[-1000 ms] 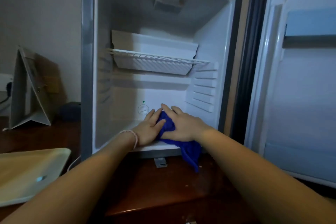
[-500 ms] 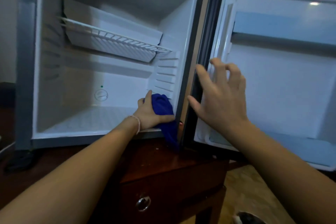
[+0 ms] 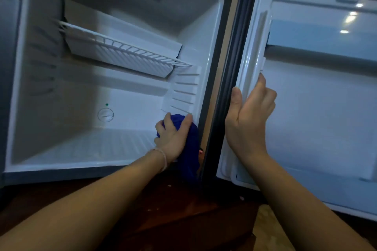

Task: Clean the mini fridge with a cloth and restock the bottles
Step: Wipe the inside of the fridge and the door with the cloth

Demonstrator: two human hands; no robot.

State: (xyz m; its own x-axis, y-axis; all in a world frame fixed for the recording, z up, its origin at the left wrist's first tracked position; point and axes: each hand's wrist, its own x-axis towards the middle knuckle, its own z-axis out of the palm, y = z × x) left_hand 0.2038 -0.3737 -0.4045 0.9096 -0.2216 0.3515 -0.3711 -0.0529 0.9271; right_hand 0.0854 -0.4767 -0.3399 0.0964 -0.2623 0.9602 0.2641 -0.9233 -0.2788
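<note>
1. The fridge (image 3: 61, 149) fills the left and middle of the frame, and its door (image 3: 326, 118) stands wide open on the right.
2. I see one wire shelf (image 3: 126, 53) in the upper middle, one round dial (image 3: 105, 114) on the back wall, and a small green dot (image 3: 107, 104) just above it.
3. The fridge sits on a dark wood cabinet (image 3: 173, 210) at the bottom of the frame. I cannot see any bottles.
4. There is one blue cloth (image 3: 189, 149), low in the middle, by the fridge's right wall. It hangs down over the front edge.
5. My left hand (image 3: 173, 138) reaches in from the lower left. My fingers curl around the cloth and press it into the bottom right corner. A thin bracelet (image 3: 163, 158) is on that wrist.
6. My right hand (image 3: 250, 116) comes up from the lower right. Its thumb is on the dark seal and its fingers wrap around the door's inner edge, gripping it.
</note>
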